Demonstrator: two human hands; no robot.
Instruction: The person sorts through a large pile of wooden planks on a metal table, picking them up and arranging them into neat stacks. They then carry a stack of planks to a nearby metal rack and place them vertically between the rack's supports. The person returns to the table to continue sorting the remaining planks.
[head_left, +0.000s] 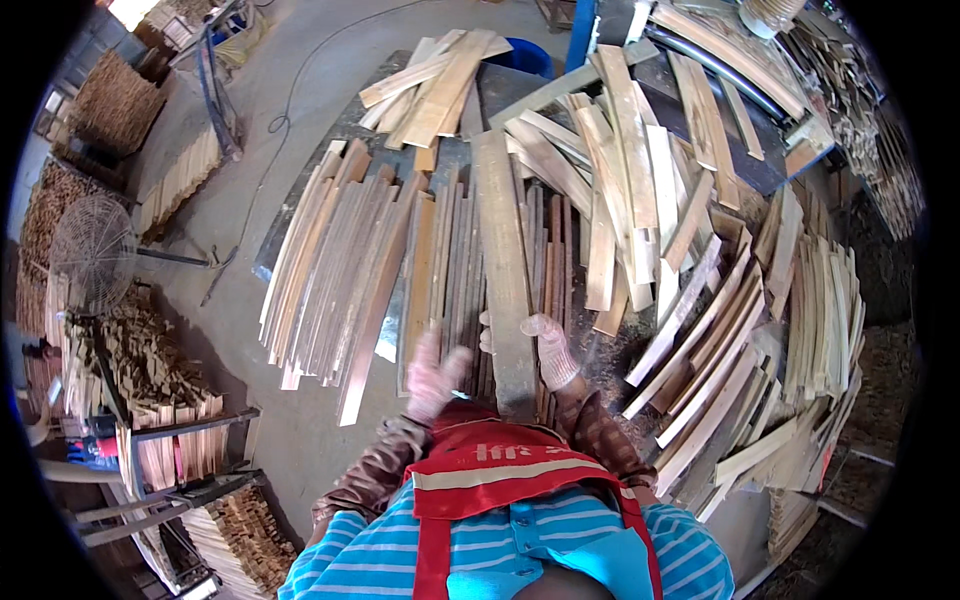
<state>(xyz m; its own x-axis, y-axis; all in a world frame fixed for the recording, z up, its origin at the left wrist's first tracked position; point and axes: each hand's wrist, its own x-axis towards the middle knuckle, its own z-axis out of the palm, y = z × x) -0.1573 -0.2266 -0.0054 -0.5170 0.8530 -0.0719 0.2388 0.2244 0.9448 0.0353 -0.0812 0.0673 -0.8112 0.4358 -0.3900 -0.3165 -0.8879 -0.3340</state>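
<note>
A long, wide wooden plank (503, 250) points away from me, its near end close to my red apron (500, 455). My right hand (553, 352), in a pale knit glove, grips its right edge with the thumb on top. Fingertips show at the plank's left edge, apparently from the same hand reaching underneath. My left hand (435, 382), gloved too and slightly blurred, is apart from the plank, with fingers and thumb spread and nothing visible in them. It is over the near ends of narrow wooden strips (455, 260) lying side by side.
More strips (335, 260) lie in a row on the left of the dark table (290, 215). Loose boards (625, 150) pile up at the right, beside curved stacks (700, 340). A blue tub (520, 58) is beyond. At left are a fan (92, 250) and wood stacks (160, 380).
</note>
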